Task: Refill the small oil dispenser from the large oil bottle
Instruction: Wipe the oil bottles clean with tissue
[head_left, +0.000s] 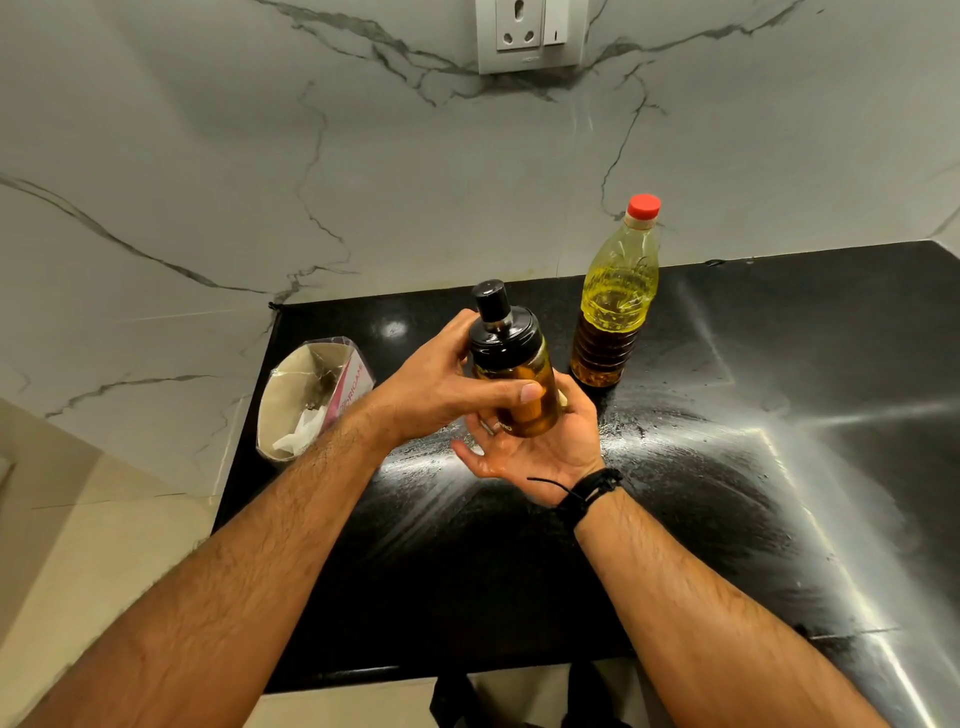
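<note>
The small oil dispenser (519, 384), clear with amber oil and a black pump lid, is lifted above the black counter (675, 493) and tilted slightly left. My left hand (441, 384) grips its upper body from the left, thumb lying across the front. My right hand (530, 447) cups its base from below, palm up, fingers curled round the bottom. The large oil bottle (615, 301), yellow oil with a red cap on, stands upright on the counter just behind and to the right of the dispenser.
A tissue box (311, 395) with a torn-open top lies at the counter's left edge. A marble wall with a socket (530, 34) rises behind. The counter's front edge runs below my forearms, with bright glare streaks on the right.
</note>
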